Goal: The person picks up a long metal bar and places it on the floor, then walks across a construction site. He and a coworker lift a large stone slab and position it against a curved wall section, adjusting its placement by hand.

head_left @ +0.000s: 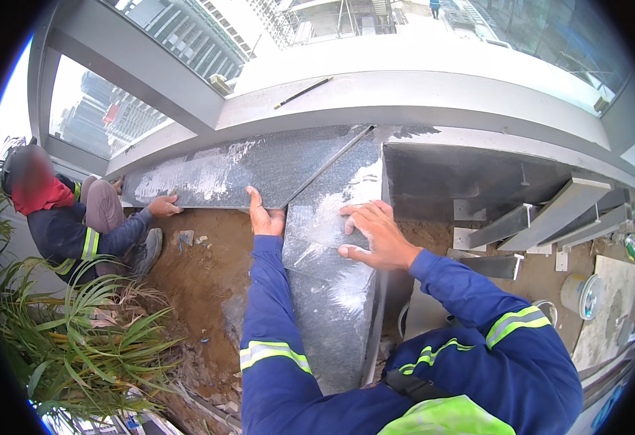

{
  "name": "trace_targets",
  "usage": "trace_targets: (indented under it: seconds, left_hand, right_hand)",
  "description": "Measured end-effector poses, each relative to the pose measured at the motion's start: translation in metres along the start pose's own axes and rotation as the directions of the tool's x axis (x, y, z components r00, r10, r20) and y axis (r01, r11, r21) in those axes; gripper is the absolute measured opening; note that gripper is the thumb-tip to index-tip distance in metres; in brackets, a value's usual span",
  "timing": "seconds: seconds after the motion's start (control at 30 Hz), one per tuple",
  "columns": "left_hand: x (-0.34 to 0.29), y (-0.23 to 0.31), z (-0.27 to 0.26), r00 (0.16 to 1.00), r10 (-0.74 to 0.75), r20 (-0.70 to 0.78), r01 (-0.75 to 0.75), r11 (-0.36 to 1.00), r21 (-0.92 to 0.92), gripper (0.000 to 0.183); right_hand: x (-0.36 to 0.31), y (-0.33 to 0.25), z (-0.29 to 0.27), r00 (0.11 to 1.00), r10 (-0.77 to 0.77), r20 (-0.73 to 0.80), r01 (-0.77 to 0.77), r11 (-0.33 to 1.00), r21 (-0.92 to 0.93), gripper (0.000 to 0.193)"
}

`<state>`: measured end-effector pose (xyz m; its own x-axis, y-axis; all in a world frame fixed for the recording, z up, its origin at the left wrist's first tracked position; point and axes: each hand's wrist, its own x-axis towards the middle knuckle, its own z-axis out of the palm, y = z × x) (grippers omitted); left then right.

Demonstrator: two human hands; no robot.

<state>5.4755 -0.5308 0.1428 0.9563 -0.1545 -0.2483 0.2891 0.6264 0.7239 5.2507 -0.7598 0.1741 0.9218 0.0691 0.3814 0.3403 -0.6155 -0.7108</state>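
Note:
Two grey stone slabs with white smears meet at a slanting joint on a low ledge. The left slab (241,168) runs out to a co-worker, and the near slab (324,319) stretches back toward me. At the left slab's front edge, close to the joint, my left hand (265,216) is palm up; its fingers go under the edge, partly hidden, and the thumb points up. My right hand (379,235) lies on the near slab, fingers apart and slightly bent, holding nothing.
A co-worker (78,217) crouches at far left, one hand at the left slab's edge. Leafy plants (93,341) fill the lower left. A pencil (303,93) rests on the window sill (419,90). Metal brackets (549,217) and a bucket (584,296) stand at right.

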Motion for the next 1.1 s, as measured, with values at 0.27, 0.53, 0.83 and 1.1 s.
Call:
trace_targets:
  seconds: [0.27,0.53,0.83,1.1]
  left_hand:
    - [-0.004,0.000,0.004,0.999,-0.014,-0.033,0.018,0.993,0.116,0.068]
    - [-0.003,-0.001,0.002,0.999,-0.047,0.013,0.044,0.987,0.156,0.057]
    - [-0.001,-0.001,0.000,0.998,-0.070,0.000,0.070,0.989,0.131,0.053]
    - [-0.003,0.004,-0.001,0.994,-0.098,0.055,0.092,0.990,0.112,0.051]
  right_hand:
    - [-0.001,0.000,-0.001,1.000,-0.010,-0.024,0.011,0.999,0.036,0.042]
    - [-0.002,0.000,-0.002,1.000,0.005,-0.008,-0.005,1.000,0.027,0.044]
    - [0.002,-0.001,-0.001,1.000,-0.005,0.006,0.005,1.000,0.026,0.049]
    - [0.033,-0.016,-0.010,0.976,0.094,0.196,-0.048,0.972,-0.229,0.064]
